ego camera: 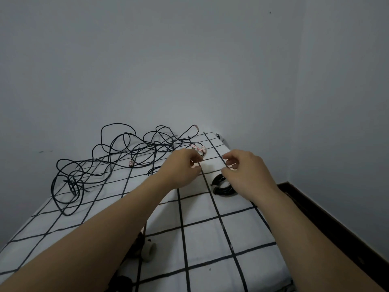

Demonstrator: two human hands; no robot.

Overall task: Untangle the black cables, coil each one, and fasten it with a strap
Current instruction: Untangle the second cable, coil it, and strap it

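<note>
Here the tangled black cables (117, 157) sprawl in loose loops over the far left part of the bed (210, 239), which is covered by a white sheet with a black grid. One loop rises against the grey wall (189, 60) behind. A coiled cable (221, 187) lies on the sheet at the right, partly under the right hand (248, 173). Pink straps (199, 149) sit in a small heap just beyond the hands, near the far edge of the bed.

Both arms reach forward over the sheet. The left hand (183, 169) hovers at the centre with its fingers (194, 159) curled in toward the thumb; whether they pinch anything, I cannot tell. The right hand's fingers are loosely bent, thumb and forefinger apart, with nothing seen between them.

Near the left forearm, a grey roll (149, 252) stands on its edge on the sheet. A dark wooden strip (320, 220) runs along the right side of the bed.
</note>
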